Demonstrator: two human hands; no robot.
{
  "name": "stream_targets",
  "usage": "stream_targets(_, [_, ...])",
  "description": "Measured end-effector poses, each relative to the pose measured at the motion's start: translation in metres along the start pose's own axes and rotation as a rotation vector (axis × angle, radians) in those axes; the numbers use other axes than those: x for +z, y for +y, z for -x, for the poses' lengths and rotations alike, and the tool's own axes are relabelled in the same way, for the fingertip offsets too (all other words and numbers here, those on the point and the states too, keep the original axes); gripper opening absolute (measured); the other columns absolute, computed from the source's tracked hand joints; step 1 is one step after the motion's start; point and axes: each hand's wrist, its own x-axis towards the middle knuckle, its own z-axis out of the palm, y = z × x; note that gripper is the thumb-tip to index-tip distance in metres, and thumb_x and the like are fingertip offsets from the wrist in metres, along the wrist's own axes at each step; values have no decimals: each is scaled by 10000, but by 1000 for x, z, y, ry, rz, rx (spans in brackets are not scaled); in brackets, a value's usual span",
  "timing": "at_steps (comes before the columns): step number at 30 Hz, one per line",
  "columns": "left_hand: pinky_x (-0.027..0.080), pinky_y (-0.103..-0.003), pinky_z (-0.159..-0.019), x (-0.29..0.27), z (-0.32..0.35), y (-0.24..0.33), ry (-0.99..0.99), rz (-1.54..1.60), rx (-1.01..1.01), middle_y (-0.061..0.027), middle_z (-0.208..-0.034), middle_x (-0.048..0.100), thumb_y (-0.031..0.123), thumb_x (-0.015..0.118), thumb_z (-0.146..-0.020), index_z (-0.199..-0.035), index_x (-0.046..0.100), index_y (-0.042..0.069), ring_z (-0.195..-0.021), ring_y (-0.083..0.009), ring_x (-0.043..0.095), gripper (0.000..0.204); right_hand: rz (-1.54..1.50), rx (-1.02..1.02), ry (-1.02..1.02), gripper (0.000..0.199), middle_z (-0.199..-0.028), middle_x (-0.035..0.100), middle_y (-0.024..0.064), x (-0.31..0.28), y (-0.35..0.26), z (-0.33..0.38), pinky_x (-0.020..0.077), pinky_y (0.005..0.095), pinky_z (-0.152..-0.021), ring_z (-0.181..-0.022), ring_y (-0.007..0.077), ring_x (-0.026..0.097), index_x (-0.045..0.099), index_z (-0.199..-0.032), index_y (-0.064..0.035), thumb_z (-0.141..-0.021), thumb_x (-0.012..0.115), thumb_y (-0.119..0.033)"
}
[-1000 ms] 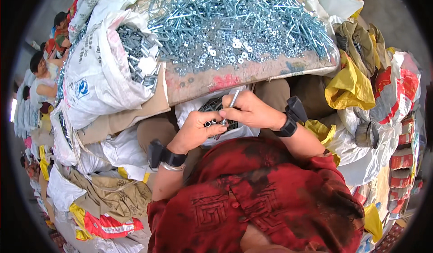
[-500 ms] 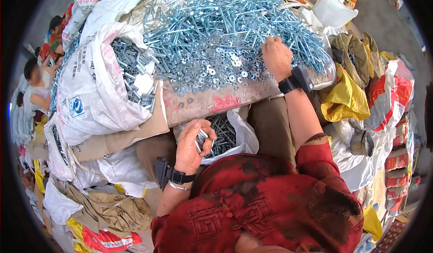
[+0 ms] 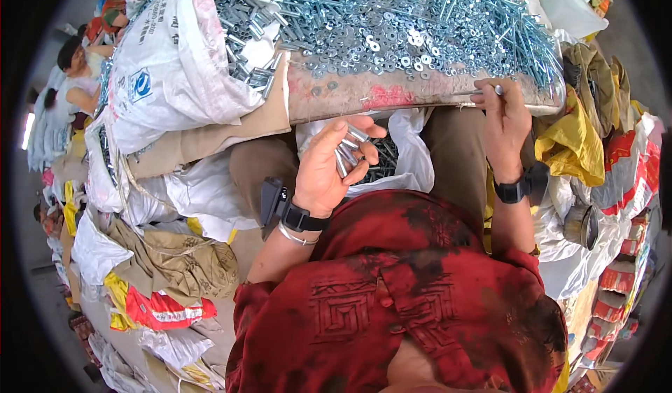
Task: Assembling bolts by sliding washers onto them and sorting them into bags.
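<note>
My left hand [image 3: 322, 172] is curled, palm up, around several short metal sleeves [image 3: 346, 156] above the sack in my lap. Away from the pile's front edge, my right hand [image 3: 507, 127] pinches a long thin bolt [image 3: 498, 90] between thumb and fingers, its shank pointing left. A wide heap of bolts [image 3: 336, 11] covers the worktop ahead, with flat washers [image 3: 392, 43] spread along its near side. More sleeves [image 3: 262, 78] fill the mouth of a white woven sack [image 3: 164, 64] at the left.
Between my knees an open white bag [image 3: 413, 158] contains dark finished-looking metal pieces [image 3: 381, 158]. A metal cup [image 3: 581, 226] lies to the right, near yellow sacking [image 3: 570, 144]. Folded sacks [image 3: 175, 263] lie at lower left. Another person [image 3: 82, 78] sits at far left.
My right hand has come back from the heap toward me, now with a bolt in its fingers. My left hand keeps the sleeves and has risen slightly. The view has shifted.
</note>
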Motion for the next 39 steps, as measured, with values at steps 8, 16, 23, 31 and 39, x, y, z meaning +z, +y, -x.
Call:
stream_targets(8, [340, -236, -423, 9, 19, -9, -9, 64, -32, -102, -784, 571, 328, 485, -1035, -1030, 599, 58, -535, -112, 476, 294, -807, 177, -2, 186, -972, 675, 212, -13, -78, 30, 594, 351, -675, -745, 237, 704, 525, -1066, 39, -1039, 439, -123])
stream_targets(16, [383, -216, -527, 40, 35, -14, 47, -898, 381, -28, -777, 617, 98, 666, -928, -1072, 655, 32, -629, -58, 494, 159, -879, 99, 2, 194, -975, 670, 212, -19, -94, 30, 597, 354, -686, -735, 240, 702, 520, -1076, 41, -1041, 440, -133])
stream_targets(23, [389, -206, -600, 49, 40, -9, -59, -1301, 610, 37, -801, 606, 32, 712, -870, -1142, 687, 27, -693, -26, 459, 273, -817, 22, -154, 187, -952, 671, 184, -12, -93, 35, 590, 301, -676, -737, 206, 699, 520, -1051, 39, -1043, 448, -133])
stream_targets(31, [326, -220, -441, 39, 37, 21, 74, -204, 296, -48, -680, 553, 193, 566, -993, -1089, 619, 5, -504, -65, 428, 218, -934, 435, -606, 243, -815, 689, 97, 4, -59, 42, 551, 258, -632, -704, 150, 685, 640, -977, 22, -1021, 540, -196])
stream_targets(39, [270, -198, -378, 24, 11, -16, 152, -240, -64, -40, -636, 512, 331, 556, -1007, -939, 548, 74, -411, -68, 371, 266, -749, 482, -906, 346, -591, 538, -16, 65, -41, 54, 413, 237, -475, -528, 48, 508, 591, -709, -41, -929, 697, -286])
